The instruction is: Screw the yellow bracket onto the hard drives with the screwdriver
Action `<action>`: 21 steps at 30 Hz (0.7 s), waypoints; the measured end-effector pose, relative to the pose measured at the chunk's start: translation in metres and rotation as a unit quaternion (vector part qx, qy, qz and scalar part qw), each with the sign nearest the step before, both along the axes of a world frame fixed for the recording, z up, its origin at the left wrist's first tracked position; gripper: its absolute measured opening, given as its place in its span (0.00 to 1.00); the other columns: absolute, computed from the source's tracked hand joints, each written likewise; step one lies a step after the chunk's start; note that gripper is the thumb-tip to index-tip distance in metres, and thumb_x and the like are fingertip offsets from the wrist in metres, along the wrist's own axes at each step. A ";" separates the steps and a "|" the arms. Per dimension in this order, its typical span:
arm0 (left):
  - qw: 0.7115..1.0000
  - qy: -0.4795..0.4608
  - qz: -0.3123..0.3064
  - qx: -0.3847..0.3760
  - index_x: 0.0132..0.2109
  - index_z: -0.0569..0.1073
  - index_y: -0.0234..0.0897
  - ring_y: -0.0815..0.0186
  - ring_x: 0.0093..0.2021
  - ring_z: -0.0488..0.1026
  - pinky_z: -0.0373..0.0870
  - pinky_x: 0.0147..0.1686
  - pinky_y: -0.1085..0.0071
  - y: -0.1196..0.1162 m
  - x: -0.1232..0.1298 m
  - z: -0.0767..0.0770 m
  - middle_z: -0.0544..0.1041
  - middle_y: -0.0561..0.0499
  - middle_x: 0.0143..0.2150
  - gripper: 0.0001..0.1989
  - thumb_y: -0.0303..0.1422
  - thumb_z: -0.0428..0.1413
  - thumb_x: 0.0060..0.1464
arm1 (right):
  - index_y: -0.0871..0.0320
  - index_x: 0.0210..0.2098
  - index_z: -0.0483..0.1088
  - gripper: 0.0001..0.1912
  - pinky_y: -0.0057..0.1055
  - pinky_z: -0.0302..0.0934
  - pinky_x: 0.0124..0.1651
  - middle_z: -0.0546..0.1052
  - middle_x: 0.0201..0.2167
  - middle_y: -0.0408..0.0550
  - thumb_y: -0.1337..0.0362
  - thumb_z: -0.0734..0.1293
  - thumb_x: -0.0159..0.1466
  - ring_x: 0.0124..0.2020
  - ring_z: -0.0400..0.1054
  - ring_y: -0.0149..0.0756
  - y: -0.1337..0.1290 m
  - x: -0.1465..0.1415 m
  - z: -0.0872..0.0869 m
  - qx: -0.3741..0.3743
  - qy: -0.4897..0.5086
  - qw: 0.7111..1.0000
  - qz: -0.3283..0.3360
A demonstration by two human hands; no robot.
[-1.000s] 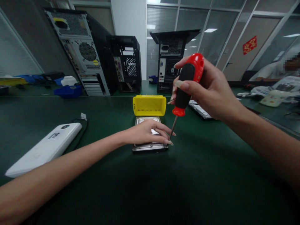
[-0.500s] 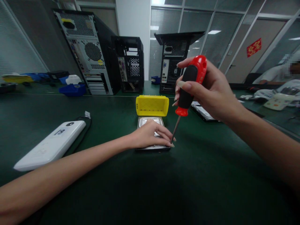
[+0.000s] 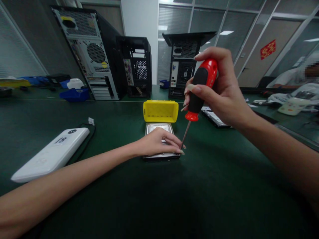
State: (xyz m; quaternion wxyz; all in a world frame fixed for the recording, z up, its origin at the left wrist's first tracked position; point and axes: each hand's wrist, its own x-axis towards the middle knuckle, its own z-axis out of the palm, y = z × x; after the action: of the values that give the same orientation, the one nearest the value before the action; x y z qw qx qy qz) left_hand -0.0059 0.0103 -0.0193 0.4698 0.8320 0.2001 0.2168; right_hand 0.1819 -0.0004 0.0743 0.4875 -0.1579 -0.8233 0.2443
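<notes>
A silver and black hard drive lies flat on the green table. Across it rests my left hand, its thumb and fingers pinched around the lower shaft of a screwdriver near the drive's right front corner. My right hand is wrapped round the handle of the red and black screwdriver, which leans with its shaft pointing down to that corner. The tip is hidden by the left fingertips. Just behind the drive stands a yellow bin, its open side facing me.
Three computer cases stand at the back. On the left lies a white device marked 18, with a black cable. Blue bins sit at the back left. Another drive lies behind my right hand; a person is at far right.
The whole view has shifted slightly. The fingers of my right hand have moved round the handle, with the index finger more raised and bent. My left hand stays on the drive.
</notes>
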 end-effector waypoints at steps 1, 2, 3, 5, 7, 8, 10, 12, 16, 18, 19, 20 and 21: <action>1.000 0.002 -0.006 0.006 0.44 0.75 0.29 0.65 0.40 0.77 0.72 0.40 0.73 0.001 -0.001 0.001 0.80 0.43 0.38 0.13 0.32 0.58 0.52 | 0.54 0.50 0.51 0.23 0.31 0.71 0.32 0.68 0.34 0.40 0.66 0.65 0.60 0.28 0.69 0.26 0.000 0.000 0.000 -0.003 0.000 1.000 -0.002; 1.000 0.005 -0.011 0.017 0.44 0.75 0.29 0.65 0.40 0.77 0.72 0.40 0.73 0.001 -0.001 0.001 0.80 0.43 0.39 0.13 0.33 0.57 0.52 | 0.54 0.50 0.51 0.23 0.31 0.71 0.32 0.68 0.35 0.41 0.66 0.65 0.60 0.28 0.69 0.26 -0.001 0.000 0.000 -0.006 0.001 1.000 -0.004; 0.999 0.010 -0.016 0.029 0.45 0.75 0.30 0.65 0.41 0.77 0.71 0.41 0.73 0.002 -0.002 0.002 0.80 0.44 0.40 0.13 0.33 0.57 0.53 | 0.53 0.51 0.51 0.23 0.32 0.71 0.33 0.68 0.35 0.41 0.67 0.65 0.60 0.29 0.69 0.27 -0.002 0.000 0.001 -0.010 0.000 1.000 -0.006; 0.999 0.015 -0.023 0.039 0.46 0.75 0.31 0.65 0.42 0.76 0.71 0.42 0.72 0.002 -0.003 0.004 0.79 0.45 0.41 0.13 0.33 0.56 0.54 | 0.51 0.51 0.52 0.23 0.32 0.71 0.35 0.68 0.35 0.41 0.67 0.65 0.60 0.30 0.69 0.27 -0.005 0.000 0.001 -0.016 -0.001 1.000 -0.010; 0.999 0.015 -0.026 0.022 0.46 0.74 0.31 0.66 0.43 0.76 0.70 0.43 0.72 0.003 -0.003 0.004 0.79 0.44 0.42 0.14 0.33 0.56 0.54 | 0.50 0.51 0.52 0.23 0.32 0.70 0.35 0.68 0.35 0.41 0.68 0.65 0.60 0.30 0.68 0.28 -0.007 0.000 0.002 -0.018 0.000 1.000 -0.008; 0.999 0.016 -0.025 0.011 0.47 0.74 0.31 0.66 0.43 0.76 0.71 0.43 0.72 0.003 -0.004 0.004 0.79 0.44 0.42 0.14 0.33 0.56 0.54 | 0.50 0.51 0.52 0.23 0.32 0.70 0.35 0.69 0.35 0.41 0.68 0.65 0.59 0.30 0.68 0.28 -0.008 -0.001 0.002 -0.017 0.001 1.000 -0.006; 1.000 0.016 -0.024 0.002 0.46 0.74 0.30 0.66 0.43 0.76 0.71 0.43 0.72 0.003 -0.004 0.003 0.79 0.44 0.41 0.14 0.33 0.57 0.54 | 0.51 0.51 0.52 0.24 0.33 0.70 0.34 0.69 0.34 0.41 0.68 0.65 0.59 0.28 0.68 0.29 -0.010 -0.002 0.003 -0.010 0.001 1.000 -0.004; 1.000 0.018 -0.022 0.009 0.46 0.74 0.31 0.66 0.43 0.76 0.71 0.43 0.72 0.002 -0.004 0.002 0.79 0.44 0.42 0.14 0.34 0.57 0.53 | 0.50 0.51 0.52 0.23 0.33 0.70 0.34 0.68 0.34 0.40 0.67 0.65 0.59 0.28 0.69 0.29 -0.011 -0.003 0.003 -0.006 -0.001 1.000 -0.005; 0.999 0.019 -0.020 0.024 0.46 0.74 0.30 0.65 0.43 0.76 0.71 0.44 0.72 0.002 -0.004 0.002 0.79 0.43 0.42 0.15 0.34 0.57 0.53 | 0.50 0.51 0.52 0.24 0.32 0.69 0.34 0.69 0.34 0.41 0.67 0.66 0.59 0.29 0.69 0.29 -0.011 -0.003 0.002 -0.011 0.001 1.000 0.005; 0.999 0.018 -0.024 0.025 0.46 0.74 0.29 0.66 0.43 0.76 0.71 0.43 0.72 0.002 -0.004 0.003 0.79 0.43 0.41 0.15 0.34 0.56 0.54 | 0.49 0.53 0.52 0.26 0.33 0.69 0.36 0.70 0.36 0.42 0.68 0.65 0.59 0.30 0.69 0.30 -0.010 -0.002 0.001 -0.022 0.010 1.000 0.011; 0.999 0.018 -0.026 0.024 0.46 0.74 0.29 0.66 0.42 0.76 0.71 0.43 0.73 0.002 -0.004 0.003 0.79 0.44 0.41 0.14 0.34 0.56 0.54 | 0.49 0.54 0.52 0.25 0.33 0.69 0.37 0.70 0.39 0.44 0.67 0.64 0.60 0.32 0.69 0.30 -0.010 -0.002 0.001 -0.028 0.015 0.999 0.015; 0.999 0.016 -0.027 0.023 0.45 0.74 0.29 0.66 0.42 0.76 0.71 0.43 0.73 0.002 -0.003 0.003 0.79 0.44 0.41 0.14 0.33 0.56 0.54 | 0.47 0.55 0.52 0.25 0.33 0.69 0.37 0.70 0.43 0.45 0.65 0.63 0.61 0.34 0.69 0.31 -0.009 -0.002 0.001 -0.035 0.019 0.999 0.019; 0.999 0.016 -0.026 0.023 0.45 0.74 0.29 0.67 0.42 0.76 0.71 0.43 0.74 0.002 -0.003 0.003 0.79 0.44 0.41 0.14 0.33 0.56 0.54 | 0.46 0.56 0.53 0.24 0.33 0.70 0.37 0.68 0.48 0.45 0.64 0.61 0.62 0.37 0.69 0.32 -0.010 -0.003 0.002 -0.039 0.021 0.999 0.024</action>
State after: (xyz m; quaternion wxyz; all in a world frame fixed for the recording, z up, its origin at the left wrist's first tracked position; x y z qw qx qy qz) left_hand -0.0092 0.0119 -0.0160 0.4526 0.8510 0.1807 0.1958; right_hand 0.1792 -0.0101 0.0759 0.4921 -0.1521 -0.8062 0.2909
